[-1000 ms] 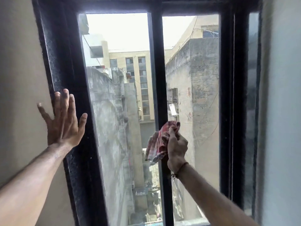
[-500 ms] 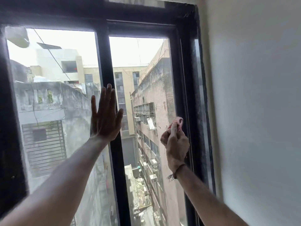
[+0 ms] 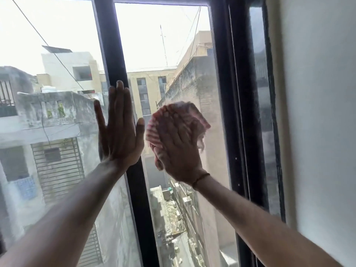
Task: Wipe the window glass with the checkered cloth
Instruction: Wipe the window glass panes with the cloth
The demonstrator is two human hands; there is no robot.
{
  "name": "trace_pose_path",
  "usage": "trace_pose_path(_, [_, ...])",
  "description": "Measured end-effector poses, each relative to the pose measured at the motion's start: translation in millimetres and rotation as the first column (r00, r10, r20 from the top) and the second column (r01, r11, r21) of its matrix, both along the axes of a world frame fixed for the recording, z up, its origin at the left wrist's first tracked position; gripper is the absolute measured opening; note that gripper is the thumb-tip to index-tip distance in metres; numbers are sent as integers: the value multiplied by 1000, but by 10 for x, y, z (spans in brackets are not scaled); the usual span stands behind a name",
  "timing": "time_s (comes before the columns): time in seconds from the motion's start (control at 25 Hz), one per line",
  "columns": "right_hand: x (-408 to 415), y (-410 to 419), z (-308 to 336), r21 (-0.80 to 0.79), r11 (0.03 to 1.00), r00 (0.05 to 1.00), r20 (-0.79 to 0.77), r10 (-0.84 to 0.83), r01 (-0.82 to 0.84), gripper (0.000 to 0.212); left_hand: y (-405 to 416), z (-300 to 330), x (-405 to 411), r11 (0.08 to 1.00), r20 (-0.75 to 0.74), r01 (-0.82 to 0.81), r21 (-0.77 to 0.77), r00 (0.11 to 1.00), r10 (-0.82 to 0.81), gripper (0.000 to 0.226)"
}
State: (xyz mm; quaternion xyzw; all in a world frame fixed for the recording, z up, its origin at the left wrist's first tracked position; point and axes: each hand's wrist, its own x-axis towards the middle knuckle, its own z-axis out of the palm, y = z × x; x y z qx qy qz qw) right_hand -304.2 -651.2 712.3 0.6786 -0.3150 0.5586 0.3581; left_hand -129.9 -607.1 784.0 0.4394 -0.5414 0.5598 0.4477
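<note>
A red-and-white checkered cloth [image 3: 174, 117] is spread flat against the right pane of the window glass [image 3: 165, 45]. My right hand [image 3: 178, 151] presses on the cloth with fingers splayed, blurred by motion. My left hand [image 3: 118, 130] lies flat and open, fingers up, across the black centre bar [image 3: 113, 47] and the edge of the left pane [image 3: 48, 116]. It holds nothing. The two hands sit side by side at mid height, almost touching.
A thick black window frame [image 3: 238, 93] runs down the right side, with a pale wall [image 3: 317, 112] beyond it. Buildings and a narrow alley show far below through the glass.
My right hand went from the pane's right edge with the cloth bunched to the pane's middle with the cloth spread flat. My left hand stays on the centre bar; the view came closer.
</note>
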Motion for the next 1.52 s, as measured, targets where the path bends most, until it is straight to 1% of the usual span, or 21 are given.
trace_pose_path(0.08, [-167,51,-385,-73,996,975,-212,-72,57,64,20,-4,24,1000,11,-1,8,1000,1,78])
trace_pose_path(0.16, [-647,40,-700,-12,992,953,-275,-124,126,65,28,1,20,1000,15,7,-4,1000,-7,79])
trace_pose_path(0.2, [-833,25,-725,117,981,970,-208,-127,154,67,23,-13,13,1000,11,10,-8,1000,-10,80])
trace_pose_path(0.28, [-897,-49,-480,327,935,985,61,-162,134,74,4,-22,-5,1000,-3,-7,-28,1000,7,81])
trace_pose_path(0.36, [-568,-18,-224,331,941,978,160,-131,72,77,-4,-15,-19,999,-3,-17,-32,1000,17,81])
trace_pose_path(0.44, [-216,30,-324,164,982,995,-50,-85,92,72,3,-6,-1,998,8,-36,-45,999,37,80])
trace_pose_path(0.52, [-261,71,-731,48,987,931,-342,-130,155,67,12,-13,13,998,15,-42,-48,999,43,79])
trace_pose_path(0.56, [-435,84,-897,31,984,906,-396,-150,176,67,15,-23,9,999,17,-30,-43,999,31,80])
trace_pose_path(0.64, [-742,44,-975,95,979,952,-266,-149,180,68,20,-30,-13,999,17,6,-34,1000,-6,80])
trace_pose_path(0.76, [-681,-21,-595,327,939,967,185,-174,106,76,30,-26,-38,999,-2,24,-31,1000,-24,80])
trace_pose_path(0.8, [-499,-10,-435,340,937,954,248,-169,78,76,40,-17,-42,999,0,20,-27,1000,-20,80])
trace_pose_path(0.84, [-308,11,-350,306,950,962,233,-143,67,75,55,-15,-39,1000,4,17,-21,1000,-17,80])
trace_pose_path(0.92, [-111,-6,-498,114,986,992,-35,-118,121,70,87,-24,-28,1000,21,25,-15,999,-25,80])
trace_pose_path(1.0, [-377,-11,-776,-36,981,928,-319,-191,189,73,115,-37,-42,999,20,33,-2,999,-33,80])
trace_pose_path(1.04, [-597,-14,-861,-55,978,912,-355,-206,200,74,119,-41,-56,1000,11,30,5,999,-30,80])
trace_pose_path(1.08, [-770,-26,-891,-4,980,937,-292,-193,201,72,117,-50,-68,1000,-3,20,6,1000,-20,81])
trace_pose_path(1.2, [-798,-87,-492,283,952,985,87,-147,117,75,84,-41,-68,1000,-26,-22,-18,999,22,82])
trace_pose_path(1.28, [-468,-97,-110,274,960,977,180,-116,63,75,80,-45,-45,999,-18,-29,-18,999,29,81])
trace_pose_path(1.36, [-246,-80,-42,152,987,994,87,-65,51,71,84,-57,-27,1000,-2,-24,-9,1000,24,80])
trace_pose_path(1.44, [-381,-100,-351,-11,994,976,-189,-106,106,66,109,-56,-34,1000,9,-8,10,1000,8,80])
trace_pose_path(1.52, [-748,-40,-675,-87,987,893,-421,-157,133,69,123,-49,-46,1000,-3,-5,17,1000,6,82])
